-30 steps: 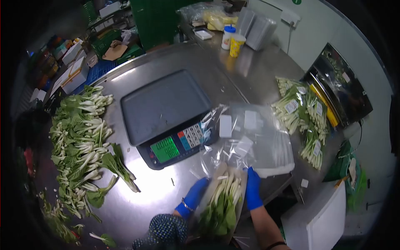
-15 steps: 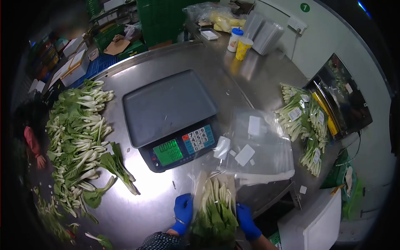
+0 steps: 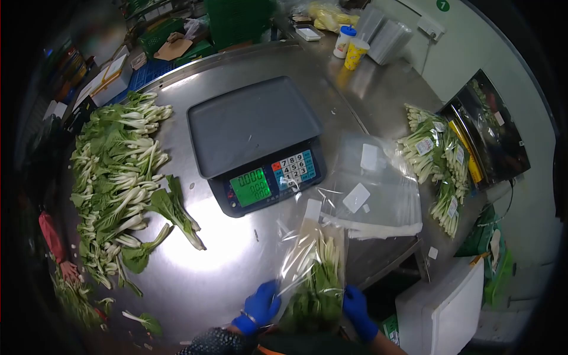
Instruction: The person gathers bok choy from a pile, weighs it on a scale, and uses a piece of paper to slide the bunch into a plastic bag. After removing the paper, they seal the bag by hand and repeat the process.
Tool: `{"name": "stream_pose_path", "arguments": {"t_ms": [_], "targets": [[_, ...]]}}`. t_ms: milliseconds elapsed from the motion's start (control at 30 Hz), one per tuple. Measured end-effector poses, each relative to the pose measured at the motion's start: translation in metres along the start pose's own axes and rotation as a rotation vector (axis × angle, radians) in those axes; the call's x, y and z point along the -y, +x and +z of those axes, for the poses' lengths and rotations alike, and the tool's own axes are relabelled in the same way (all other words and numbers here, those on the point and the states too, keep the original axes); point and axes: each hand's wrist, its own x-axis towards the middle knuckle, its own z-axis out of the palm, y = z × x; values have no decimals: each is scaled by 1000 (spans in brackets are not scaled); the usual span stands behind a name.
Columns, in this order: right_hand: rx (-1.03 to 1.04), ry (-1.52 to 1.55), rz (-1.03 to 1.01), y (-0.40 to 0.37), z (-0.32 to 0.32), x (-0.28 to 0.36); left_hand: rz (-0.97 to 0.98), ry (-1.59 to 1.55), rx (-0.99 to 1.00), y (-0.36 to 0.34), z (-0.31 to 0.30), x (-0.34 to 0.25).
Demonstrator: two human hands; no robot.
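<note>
A clear plastic bag of bok choy is at the table's near edge, white stems away from me and leaves towards me. My left hand, in a blue glove, is closed at the bag's left edge. My right hand, also blue-gloved, grips the opposite edge, its fingertips partly hidden by the bag. Beyond the bag stands a digital scale, its tray bare and its green display showing zeros. Flat clear bags with white labels lie right of the scale.
Loose bok choy is heaped along the left side, near another person's hand. Packed greens lie by a black-and-yellow device at right. A yellow cup stands at the back; a white foam box is lower right.
The view has shifted, so the table things sit higher and slightly right. Both hands stay at the bag's edges. At left, the other person's hand has moved down to the greens.
</note>
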Motion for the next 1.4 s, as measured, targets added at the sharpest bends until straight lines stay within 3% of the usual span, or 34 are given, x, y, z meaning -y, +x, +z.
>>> {"name": "stream_pose_path", "arguments": {"t_ms": [33, 67, 100, 167, 200, 300, 367, 400, 433, 500, 533, 600, 667, 700, 833, 900, 967, 1000, 1033, 1067, 1100, 1133, 1167, 1200, 1233, 1267, 1300, 1333, 1367, 1400], "targets": [[1, 76, 33, 4, 4, -3, -130, -83, -6, 6, -1, -4], [4, 237, -36, 12, 11, 0, -387, -24, 220, 27, -24, -36], [4, 241, -35, 15, 8, 9, -388, -20, 220, 31, -20, -32], [121, -41, -75, 15, -1, 23, -83, 54, 41, 43, -3, -7], [151, -87, -75, 9, -4, 26, 80, 96, 82, 31, 5, 6], [193, 47, 87, -27, 1, -8, 159, 144, 167, -12, -1, 4], [179, 164, 141, -36, -15, 33, 101, 46, 97, 1, -25, -26], [138, 234, 19, -32, -28, 50, 34, -55, 25, 14, -39, -45], [95, 302, -108, -23, -37, 68, 143, -6, -111, 40, -52, -66], [-110, 759, -98, 11, -51, 115, 207, 98, -178, 91, -85, -107], [-107, 665, -166, 24, -69, 125, 313, 175, -233, 112, -100, -119], [-107, 568, -258, 44, -93, 155, 401, 36, -238, 103, -138, -159], [-296, 604, -263, 30, -98, 175, 317, -51, -172, 122, -153, -152], [-89, 602, -206, 33, -112, 179, 268, -87, -162, 136, -153, -142], [-114, 636, -156, -3, -112, 204, 192, -97, -58, 95, -188, -164], [-89, 691, -135, -5, -112, 192, -126, -480, 205, 91, -193, -161], [194, 819, -400, 20, -118, 146, -194, -469, 232, 80, -197, -158], [-39, 947, -84, -13, -109, 193, -156, -547, 256, 65, -205, -162], [-32, 939, -74, -29, -113, 204, -122, -630, 279, 50, -213, -159], [0, 901, -97, -41, -116, 209, 103, -889, 276, 35, -212, -134], [26, 872, -137, -45, -116, 211, 511, -899, 216, 31, -199, -112], [23, 880, -156, -44, -116, 196, 480, -655, 155, 25, -187, -108], [130, 738, -38, -41, -119, 170, 444, -418, 86, 19, -172, -105], [235, 585, 81, -37, -122, 159, 439, -389, 225, 20, -154, -91], [236, 580, 61, -36, -124, 169, 432, -355, 361, 23, -136, -77], [191, -116, -317, -38, -127, 187, 426, -296, 358, 16, -123, -69], [118, -821, -659, -44, -129, 205, 316, -535, 428, 12, -115, -60], [-41, -618, -924, -53, -129, 224, 291, -582, 454, 11, -114, -57], [-41, -617, -917, -61, -133, 242, 261, -633, 481, 9, -112, -56], [111, -902, -1155, -67, -138, 260, 257, -635, 482, 8, -112, -57]]}}
